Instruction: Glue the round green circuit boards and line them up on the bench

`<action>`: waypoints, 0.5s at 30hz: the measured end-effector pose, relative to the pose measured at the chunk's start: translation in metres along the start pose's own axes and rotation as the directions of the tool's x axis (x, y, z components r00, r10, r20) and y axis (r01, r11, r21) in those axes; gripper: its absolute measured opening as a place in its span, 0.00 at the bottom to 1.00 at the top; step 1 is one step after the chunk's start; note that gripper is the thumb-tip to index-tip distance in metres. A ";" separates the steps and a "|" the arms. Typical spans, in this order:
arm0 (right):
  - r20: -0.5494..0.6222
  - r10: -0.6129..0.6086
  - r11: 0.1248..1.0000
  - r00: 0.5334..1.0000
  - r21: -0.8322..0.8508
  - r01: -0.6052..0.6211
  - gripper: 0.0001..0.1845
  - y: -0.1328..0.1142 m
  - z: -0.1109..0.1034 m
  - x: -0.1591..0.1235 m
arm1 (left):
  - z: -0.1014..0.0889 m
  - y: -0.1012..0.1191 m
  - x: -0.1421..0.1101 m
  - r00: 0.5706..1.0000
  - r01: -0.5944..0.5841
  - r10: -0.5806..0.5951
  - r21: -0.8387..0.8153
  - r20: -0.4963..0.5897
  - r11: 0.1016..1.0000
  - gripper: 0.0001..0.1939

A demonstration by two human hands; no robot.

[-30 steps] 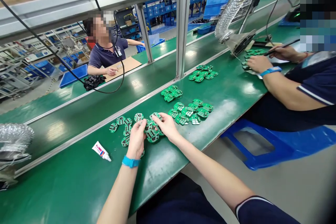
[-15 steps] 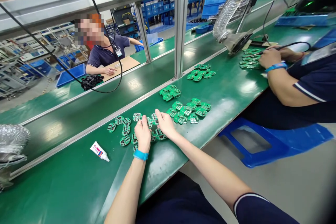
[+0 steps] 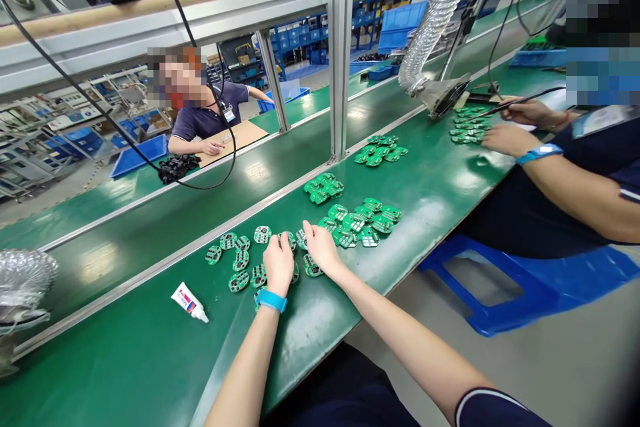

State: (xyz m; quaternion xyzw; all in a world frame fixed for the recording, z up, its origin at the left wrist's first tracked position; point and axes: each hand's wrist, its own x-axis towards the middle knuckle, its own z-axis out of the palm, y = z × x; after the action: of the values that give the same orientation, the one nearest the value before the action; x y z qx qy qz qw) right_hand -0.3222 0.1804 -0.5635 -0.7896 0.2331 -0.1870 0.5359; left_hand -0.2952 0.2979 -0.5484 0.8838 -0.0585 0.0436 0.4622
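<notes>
At the middle of the green bench (image 3: 125,353), a round board (image 3: 301,239) sat pinched at its edge by the right hand (image 3: 323,250), and here was the danger: too light a grip risked a drop, and a dragging wrist risked jumbling the neighbours. That board lay at ten o'clock of the right hand, right at the fingertips, and between one and two o'clock of the left hand (image 3: 279,263). Fingers curled in on the left, beside another board (image 3: 289,241); whether they gripped it, I couldn't tell. Loose round boards (image 3: 241,259) fanned from eight to eleven o'clock, a white tube (image 3: 189,301) out at eight! A pile of green boards (image 3: 355,220) lay at two o'clock, and farther that way, a co-worker's hand (image 3: 510,140).
</notes>
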 end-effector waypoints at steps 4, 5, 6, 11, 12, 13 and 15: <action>-0.006 -0.098 0.841 0.995 -0.535 0.080 0.24 -0.007 0.005 -0.005 | 0.001 0.002 -0.007 0.994 -0.105 0.105 0.369 0.019 0.924 0.15; 0.018 -0.114 0.790 0.993 -0.604 0.101 0.23 -0.009 0.006 -0.007 | 0.002 0.004 -0.009 0.993 -0.114 0.114 0.466 0.028 0.878 0.16; 0.046 -0.132 0.748 0.990 -0.651 0.129 0.23 -0.011 0.007 -0.007 | 0.003 0.006 -0.010 0.992 -0.123 0.126 0.554 0.033 0.823 0.18; 0.119 -0.188 0.674 0.975 -0.706 0.216 0.21 -0.015 0.007 -0.006 | 0.006 0.006 -0.007 0.953 -0.240 0.294 0.774 0.074 0.585 0.27; 0.113 -0.188 0.675 0.976 -0.706 0.212 0.20 -0.015 0.006 -0.006 | 0.005 0.004 -0.005 0.940 -0.257 0.334 0.791 0.071 0.555 0.27; 0.109 -0.189 0.676 0.976 -0.707 0.209 0.20 -0.015 0.005 -0.006 | 0.003 0.003 -0.004 0.925 -0.270 0.375 0.803 0.064 0.531 0.27; 0.098 -0.193 0.679 0.976 -0.704 0.205 0.22 -0.015 0.004 -0.006 | -0.002 0.003 -0.002 0.889 -0.300 0.455 0.812 0.048 0.501 0.25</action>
State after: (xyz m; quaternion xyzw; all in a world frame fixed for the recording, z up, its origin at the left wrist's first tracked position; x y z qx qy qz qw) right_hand -0.3225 0.1921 -0.5508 -0.9569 0.1957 -0.1334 0.1683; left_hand -0.2979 0.2979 -0.5454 0.9528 -0.1845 0.2409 -0.0028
